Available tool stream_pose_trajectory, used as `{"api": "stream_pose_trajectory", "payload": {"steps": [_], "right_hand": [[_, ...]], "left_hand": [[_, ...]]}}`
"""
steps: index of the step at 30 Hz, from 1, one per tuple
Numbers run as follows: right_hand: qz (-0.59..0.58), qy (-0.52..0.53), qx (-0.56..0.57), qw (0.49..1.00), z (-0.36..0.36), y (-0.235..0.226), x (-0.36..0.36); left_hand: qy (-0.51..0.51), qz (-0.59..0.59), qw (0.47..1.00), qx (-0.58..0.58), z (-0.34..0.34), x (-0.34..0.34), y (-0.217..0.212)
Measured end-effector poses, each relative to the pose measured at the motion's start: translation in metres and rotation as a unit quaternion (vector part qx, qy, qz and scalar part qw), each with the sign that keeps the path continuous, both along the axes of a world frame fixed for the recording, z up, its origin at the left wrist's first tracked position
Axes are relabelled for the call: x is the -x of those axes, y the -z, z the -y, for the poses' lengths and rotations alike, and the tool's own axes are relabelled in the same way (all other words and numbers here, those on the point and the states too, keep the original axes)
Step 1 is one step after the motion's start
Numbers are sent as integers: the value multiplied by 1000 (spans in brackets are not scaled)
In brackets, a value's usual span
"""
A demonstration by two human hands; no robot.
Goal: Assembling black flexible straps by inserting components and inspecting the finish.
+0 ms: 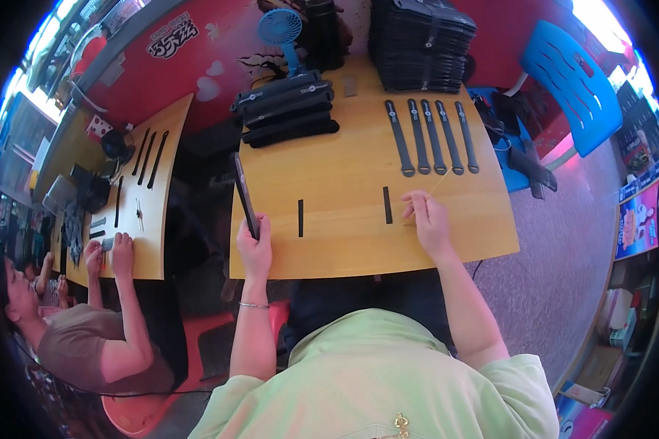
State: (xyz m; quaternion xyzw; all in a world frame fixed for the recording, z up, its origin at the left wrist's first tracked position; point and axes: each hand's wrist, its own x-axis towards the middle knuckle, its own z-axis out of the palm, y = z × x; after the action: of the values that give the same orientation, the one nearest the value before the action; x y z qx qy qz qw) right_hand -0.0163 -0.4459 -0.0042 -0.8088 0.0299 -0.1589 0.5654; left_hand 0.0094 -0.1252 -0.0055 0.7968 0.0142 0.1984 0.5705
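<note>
- The left hand (255,245) is closed around the lower end of a long black strap (244,194), which rises tilted over the left edge of the wooden table (344,241).
- The right hand (426,219) rests on the table with fingers pinched together on a thin pale stick (438,186).
- A short black strip (387,205) lies just beside the right hand; another short strip (300,218) lies between the hands.
- 5 black straps (432,137) lie in a row further back, near a pile of black straps (289,110).
- A blue fan (282,33) and a tall black stack (419,44) stand at the far edge.
- A co-worker's hands (110,252) rest on a neighbouring table (150,241).
</note>
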Motion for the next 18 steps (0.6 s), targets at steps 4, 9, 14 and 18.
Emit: {"api": "stream_pose_trajectory", "payload": {"steps": [4, 9, 14, 18], "right_hand": [[-7, 1, -6, 1000, -3, -2, 1], [-26, 1, -13, 1000, -4, -5, 1], [-64, -6, -25, 998, -2, -7, 1], [-1, -14, -38, 999, 0, 1, -2]], "left_hand": [[15, -64, 994, 91, -5, 4, -9], [200, -81, 852, 477, 14, 0, -37], [249, -99, 746, 610, 49, -13, -37], [250, -117, 741, 612, 66, -4, -42]]}}
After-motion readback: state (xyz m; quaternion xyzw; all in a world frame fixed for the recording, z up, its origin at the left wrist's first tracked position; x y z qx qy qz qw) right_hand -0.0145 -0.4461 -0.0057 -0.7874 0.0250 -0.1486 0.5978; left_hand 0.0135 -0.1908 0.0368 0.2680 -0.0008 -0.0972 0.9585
